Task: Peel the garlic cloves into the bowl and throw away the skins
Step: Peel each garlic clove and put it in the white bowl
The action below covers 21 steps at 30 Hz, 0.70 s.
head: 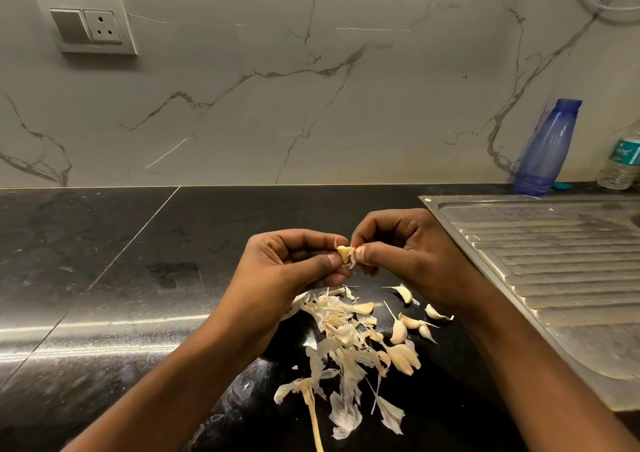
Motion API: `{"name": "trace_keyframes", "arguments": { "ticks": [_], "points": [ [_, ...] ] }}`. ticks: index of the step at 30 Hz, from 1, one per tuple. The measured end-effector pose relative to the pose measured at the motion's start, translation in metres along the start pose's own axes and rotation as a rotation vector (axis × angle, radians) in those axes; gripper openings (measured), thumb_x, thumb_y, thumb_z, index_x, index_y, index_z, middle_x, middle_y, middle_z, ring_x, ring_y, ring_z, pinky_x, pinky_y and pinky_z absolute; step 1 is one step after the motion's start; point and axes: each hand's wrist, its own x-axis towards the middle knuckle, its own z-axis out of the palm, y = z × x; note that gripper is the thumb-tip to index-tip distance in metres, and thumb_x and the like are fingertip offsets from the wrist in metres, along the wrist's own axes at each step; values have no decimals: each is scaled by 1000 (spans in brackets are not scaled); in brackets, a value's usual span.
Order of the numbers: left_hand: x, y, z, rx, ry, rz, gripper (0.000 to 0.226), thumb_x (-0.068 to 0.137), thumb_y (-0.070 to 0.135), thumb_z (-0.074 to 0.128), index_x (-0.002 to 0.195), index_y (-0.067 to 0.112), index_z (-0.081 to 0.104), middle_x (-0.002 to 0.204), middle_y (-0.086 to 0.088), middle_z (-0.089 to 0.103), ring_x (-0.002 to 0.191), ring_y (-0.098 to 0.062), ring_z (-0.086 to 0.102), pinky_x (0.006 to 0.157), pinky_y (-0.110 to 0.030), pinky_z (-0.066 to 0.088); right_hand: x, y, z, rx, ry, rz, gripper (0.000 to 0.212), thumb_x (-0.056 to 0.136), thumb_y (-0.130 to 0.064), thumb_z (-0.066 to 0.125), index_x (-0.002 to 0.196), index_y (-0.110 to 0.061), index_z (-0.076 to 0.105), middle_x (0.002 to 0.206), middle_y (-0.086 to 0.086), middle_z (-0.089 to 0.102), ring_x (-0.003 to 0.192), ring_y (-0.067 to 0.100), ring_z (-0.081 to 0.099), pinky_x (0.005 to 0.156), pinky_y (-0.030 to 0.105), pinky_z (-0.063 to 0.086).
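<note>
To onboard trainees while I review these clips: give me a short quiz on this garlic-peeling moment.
1. True or false: the left hand and right hand both hold one garlic clove.
2. The loose skins lie: A) on a plate, B) on the counter, C) in a pan.
3. On which side of the person is the sink?
Key: 1 true; 2 B; 3 right.

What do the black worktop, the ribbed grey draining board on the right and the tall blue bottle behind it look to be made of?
The black worktop looks like polished stone, perhaps granite: speckled, glossy, with a light streak reflected. The ribbed grey draining board seems stainless steel: dull metallic sheen, pressed ridges. The tall blue bottle is likely translucent plastic: light passes through it.
</note>
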Motion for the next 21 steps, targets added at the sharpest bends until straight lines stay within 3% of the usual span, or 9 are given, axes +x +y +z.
{"name": "trace_keyframes", "arguments": {
  "ticks": [8,12,21],
  "points": [
    [-2,0,1,39,17,5,36,70,6,81,105,2,75,99,-20,80,95,-36,78,83,-35,65,1,1,1,-18,-23,14,9,95,2,71,93,-5,77,79,4,72,70,12,65,65,22,54],
    [-4,3,5,-28,21,-17,35,72,5,79,106,-3,74,98,-23,79,90,-35,80,75,-28,65,0,1,-2,-32,-25,10,7,95,0,72,94,-5,77,79,-1,73,70,9,66,65,19,53],
    [-3,7,3,-121,18,-71,32,78,4,72,107,-9,73,100,-29,77,88,-37,79,77,-31,66,-1,1,-4,-29,72,-10,7,91,-11,71,86,-12,76,74,4,69,65,17,63,61,26,54]
  ]
}}
